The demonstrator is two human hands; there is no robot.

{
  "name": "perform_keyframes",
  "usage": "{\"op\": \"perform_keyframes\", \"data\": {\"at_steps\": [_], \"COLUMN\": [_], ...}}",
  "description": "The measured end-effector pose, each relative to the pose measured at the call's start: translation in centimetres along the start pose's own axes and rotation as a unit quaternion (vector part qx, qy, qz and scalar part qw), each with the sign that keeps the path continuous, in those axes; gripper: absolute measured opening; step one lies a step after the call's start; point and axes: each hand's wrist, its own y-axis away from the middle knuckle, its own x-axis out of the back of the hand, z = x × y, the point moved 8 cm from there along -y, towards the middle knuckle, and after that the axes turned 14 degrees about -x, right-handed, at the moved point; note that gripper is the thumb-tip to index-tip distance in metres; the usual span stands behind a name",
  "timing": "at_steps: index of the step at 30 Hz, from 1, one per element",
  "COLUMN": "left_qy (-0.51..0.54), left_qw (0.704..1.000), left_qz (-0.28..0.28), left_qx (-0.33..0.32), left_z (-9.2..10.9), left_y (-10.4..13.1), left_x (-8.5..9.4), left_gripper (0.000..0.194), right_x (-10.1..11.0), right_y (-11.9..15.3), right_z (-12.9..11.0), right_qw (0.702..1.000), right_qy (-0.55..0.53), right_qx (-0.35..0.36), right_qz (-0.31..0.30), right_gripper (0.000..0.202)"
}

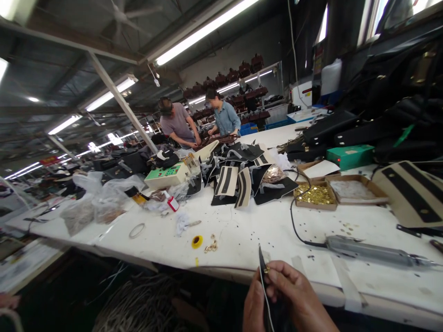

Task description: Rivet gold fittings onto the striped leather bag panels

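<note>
Two hands (254,302) (292,288) hold one panel (262,263), seemingly one gold fitting (266,270).

Black piece (262,263): lower end cut off by bottom edge. Gold fitting (266,270) partly hidden by our right hand (293,287); we can't make out its shape. Ceiling fan (121,16) blurred. Dark specks (251,239) too small to name.

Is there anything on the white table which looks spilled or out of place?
Yes: small round gold discs lie loose on the white table, as if spilled, outside the open brown cardboard box holding many gold pieces. Tiny black specks are scattered there too.
</note>
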Motion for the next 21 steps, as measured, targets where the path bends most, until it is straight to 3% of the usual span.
{"op": "perform_keyframes", "data": {"at_steps": [3,5,10,16,21], "left_qy": [-0.034,-0.050,-0.038,-0.015,0.059], "left_qw": [0.996,0.992,0.992,0.993,0.991], "left_qz": [-0.058,-0.088,-0.119,-0.109,-0.120], "left_qx": [-0.064,-0.076,-0.031,-0.049,0.025], "left_z": [1.3,1.8,1.9,3.6,2.3], "left_y": [0.2,0.2,0.3,0.4,0.8], "left_x": [-1.3,-1.9,-2.1,-2.3,-2.3], "left_gripper": [0.082,0.079,0.073,0.059,0.041], "right_x": [-0.3,-0.2,0.2,0.1,0.0], "right_y": [0.4,0.4,0.1,0.5,2.0], "right_z": [-0.3,-0.1,0.2,-0.7,-2.2], "right_qw": [1.000,1.000,1.000,0.996,0.990], "right_qy": [0.007,0.004,0.004,0.075,0.116], "right_qx": [0.012,0.006,-0.014,0.008,0.029], "right_qz": [0.011,0.014,0.017,0.041,0.072], "right_gripper": [0.041,0.040,0.042,0.043,0.040]}}
